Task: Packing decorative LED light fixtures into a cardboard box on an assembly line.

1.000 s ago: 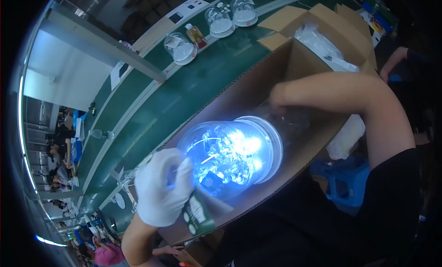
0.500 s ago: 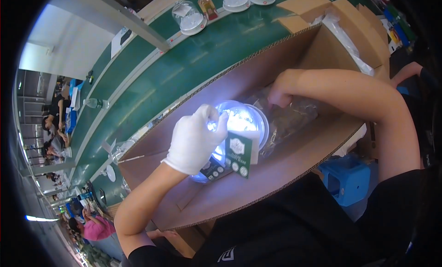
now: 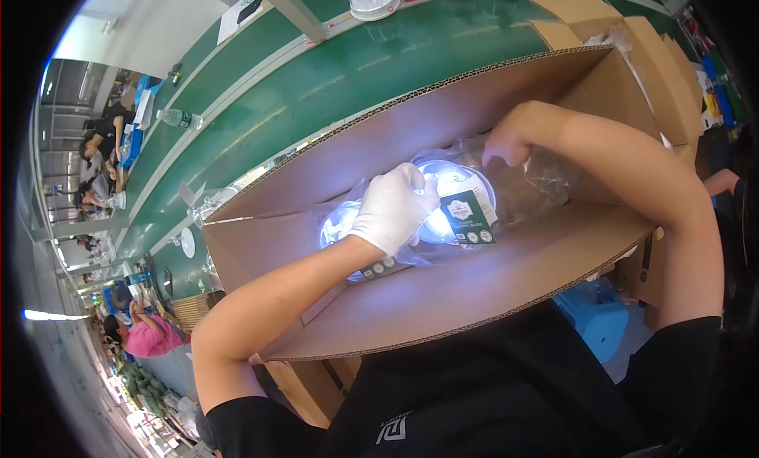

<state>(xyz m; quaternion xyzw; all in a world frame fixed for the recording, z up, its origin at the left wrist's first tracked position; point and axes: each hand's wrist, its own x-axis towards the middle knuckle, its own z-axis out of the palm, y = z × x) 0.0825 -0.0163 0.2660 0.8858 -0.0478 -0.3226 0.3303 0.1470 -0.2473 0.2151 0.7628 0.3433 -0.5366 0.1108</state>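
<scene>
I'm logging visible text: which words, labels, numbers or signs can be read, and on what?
Wording isn't copied here; only where it stands:
Green card beside the white-gloved left hand: white lettering, partly legible.
Lower green card: mostly hidden, too small to read.
Black shirt: pale logo; small line beside it unreadable.
Clear bottle: label blurred.

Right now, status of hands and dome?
Gloved left hand at lit clear dome. Bare right hand by plastic wrap. Both inside cardboard box. Green tag partly covers dome.
</scene>
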